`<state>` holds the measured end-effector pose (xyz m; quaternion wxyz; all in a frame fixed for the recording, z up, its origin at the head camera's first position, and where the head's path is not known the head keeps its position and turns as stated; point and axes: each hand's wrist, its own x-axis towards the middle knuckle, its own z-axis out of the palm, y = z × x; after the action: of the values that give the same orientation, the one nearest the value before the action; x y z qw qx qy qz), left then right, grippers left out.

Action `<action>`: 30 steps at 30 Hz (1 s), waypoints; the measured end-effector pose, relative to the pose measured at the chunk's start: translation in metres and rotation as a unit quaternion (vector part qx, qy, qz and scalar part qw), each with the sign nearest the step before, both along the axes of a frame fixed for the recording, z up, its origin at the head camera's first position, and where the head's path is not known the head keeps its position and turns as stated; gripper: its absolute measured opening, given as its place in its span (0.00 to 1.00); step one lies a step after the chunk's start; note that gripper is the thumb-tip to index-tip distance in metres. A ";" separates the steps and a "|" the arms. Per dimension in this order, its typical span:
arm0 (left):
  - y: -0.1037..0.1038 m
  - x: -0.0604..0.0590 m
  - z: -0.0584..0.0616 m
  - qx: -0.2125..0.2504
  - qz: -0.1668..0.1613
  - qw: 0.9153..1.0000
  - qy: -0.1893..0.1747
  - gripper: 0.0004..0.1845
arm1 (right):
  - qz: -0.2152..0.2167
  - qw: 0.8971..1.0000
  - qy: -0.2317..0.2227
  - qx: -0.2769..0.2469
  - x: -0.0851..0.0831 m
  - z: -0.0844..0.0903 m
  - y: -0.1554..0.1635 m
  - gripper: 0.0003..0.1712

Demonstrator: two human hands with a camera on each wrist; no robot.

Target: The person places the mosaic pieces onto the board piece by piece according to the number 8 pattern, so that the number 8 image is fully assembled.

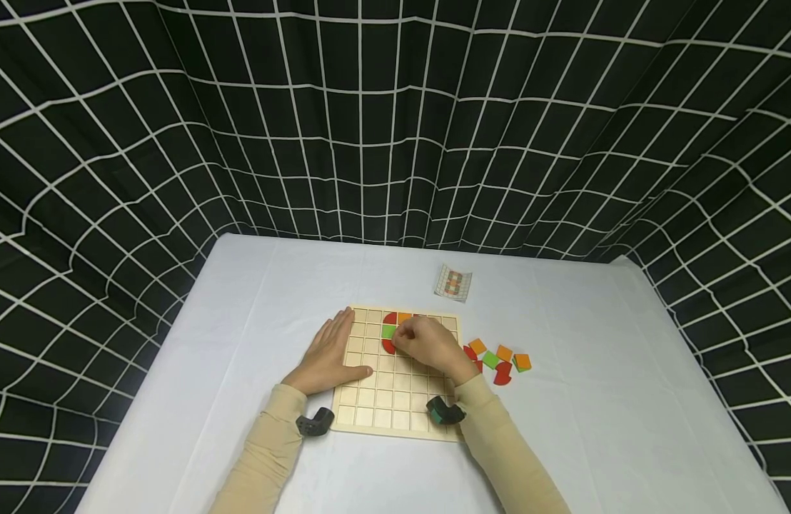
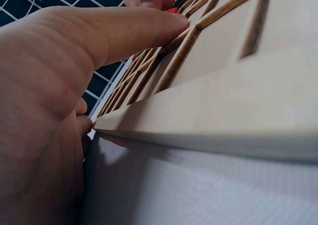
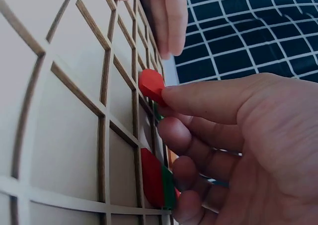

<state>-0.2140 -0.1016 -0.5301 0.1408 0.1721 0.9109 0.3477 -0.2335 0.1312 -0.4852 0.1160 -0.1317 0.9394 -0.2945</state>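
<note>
Our left hand [image 1: 331,353] lies flat at nine o'clock on the wooden grid board [image 1: 376,407]; our right hand [image 1: 427,343] pinches a red quarter-circle tile [image 3: 151,85], which we should lower squarely into its cell.

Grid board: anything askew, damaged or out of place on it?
Nothing looks damaged. On the grid board, the only oddity is a red piece tilted up out of its cell, held at the right hand fingers. The left hand lies flat on the board's left edge.
</note>
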 end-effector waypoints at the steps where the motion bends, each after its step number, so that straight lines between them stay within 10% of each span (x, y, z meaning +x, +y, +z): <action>1: 0.000 0.000 0.000 0.002 0.000 1.000 0.002 0.65 | 0.001 1.000 0.003 0.004 0.000 0.000 0.000 0.07; 30: -0.001 -0.002 -0.005 0.002 -0.004 1.000 0.007 0.65 | -0.016 0.999 0.036 0.013 0.000 -0.001 0.001 0.02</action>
<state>-0.2155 -0.1029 -0.5351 0.1354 0.1790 0.9105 0.3474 -0.2340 0.1324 -0.4866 0.0793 -0.1253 0.9487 -0.2793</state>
